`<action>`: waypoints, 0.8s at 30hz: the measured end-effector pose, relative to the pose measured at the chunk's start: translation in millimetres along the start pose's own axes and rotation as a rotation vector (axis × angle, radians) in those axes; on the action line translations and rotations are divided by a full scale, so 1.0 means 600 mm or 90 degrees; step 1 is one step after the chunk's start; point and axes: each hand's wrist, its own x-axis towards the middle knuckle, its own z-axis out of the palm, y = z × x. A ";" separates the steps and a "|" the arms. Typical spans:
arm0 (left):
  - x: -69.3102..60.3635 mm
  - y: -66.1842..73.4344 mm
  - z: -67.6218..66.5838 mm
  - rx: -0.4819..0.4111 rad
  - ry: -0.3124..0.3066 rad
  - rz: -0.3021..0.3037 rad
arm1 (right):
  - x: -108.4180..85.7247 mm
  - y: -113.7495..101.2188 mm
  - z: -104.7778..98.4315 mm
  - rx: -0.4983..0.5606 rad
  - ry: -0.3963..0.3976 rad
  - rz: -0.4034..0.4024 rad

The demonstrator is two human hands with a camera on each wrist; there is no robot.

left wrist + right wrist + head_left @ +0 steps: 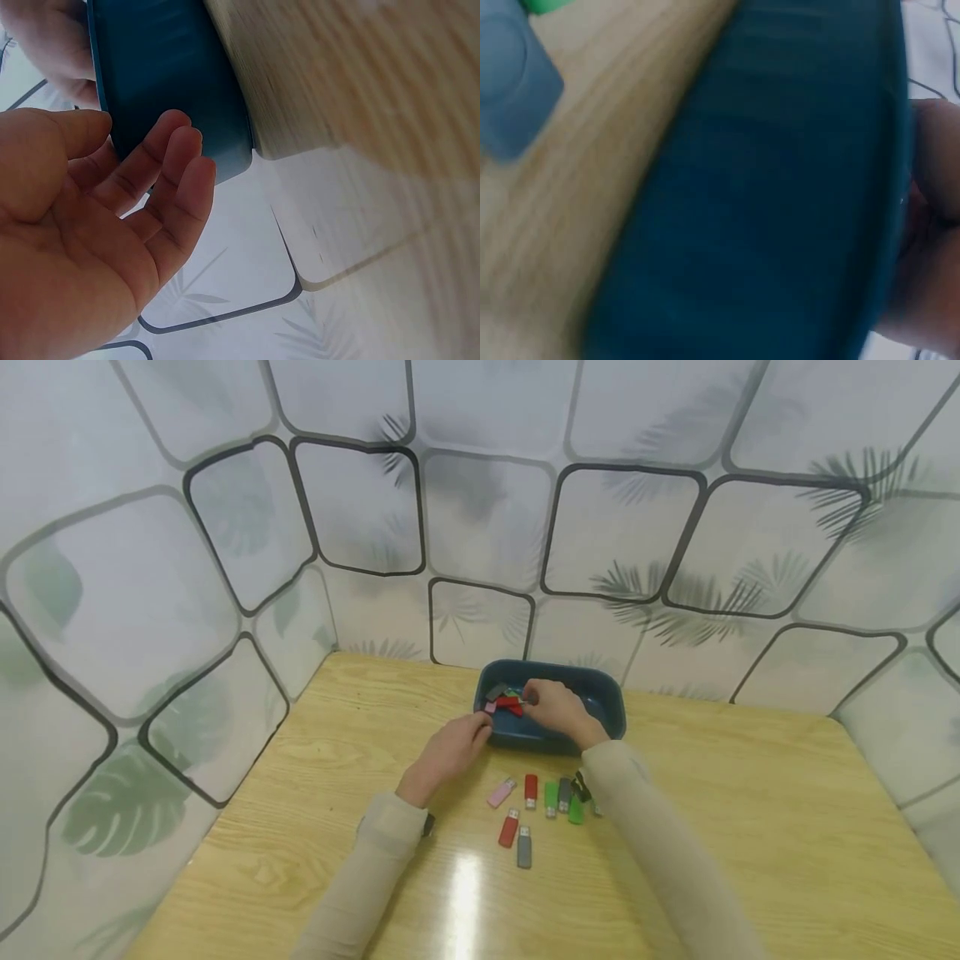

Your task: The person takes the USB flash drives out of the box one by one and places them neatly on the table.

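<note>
A dark blue plastic bin stands on the table, with red, pink, green and grey USB flash drives heaped in its left part. My left hand holds the bin's front left corner; in the left wrist view, thumb and index finger meet at the rim while the other fingers bend loosely beside the wall. Reaching over the front rim, my right hand pinches a flash drive inside the bin, mostly hidden by the fingers. From the right wrist, the bin wall covers most of that hand.
In front of the bin lie several loose flash drives: a pink one, red ones, green ones and grey ones. My right sleeve partly covers the rightmost. A patterned wall rises behind the bin.
</note>
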 end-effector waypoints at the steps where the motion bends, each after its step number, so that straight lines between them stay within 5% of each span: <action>1: 0.000 0.000 0.000 0.000 0.000 0.000 | 0.004 0.000 0.005 0.002 -0.015 -0.002; 8: 0.001 -0.003 0.000 0.001 0.000 0.006 | 0.016 -0.005 0.032 0.000 -0.100 -0.038; 24: 0.002 -0.002 -0.001 -0.008 -0.005 0.004 | 0.021 0.002 0.038 -0.001 -0.120 -0.050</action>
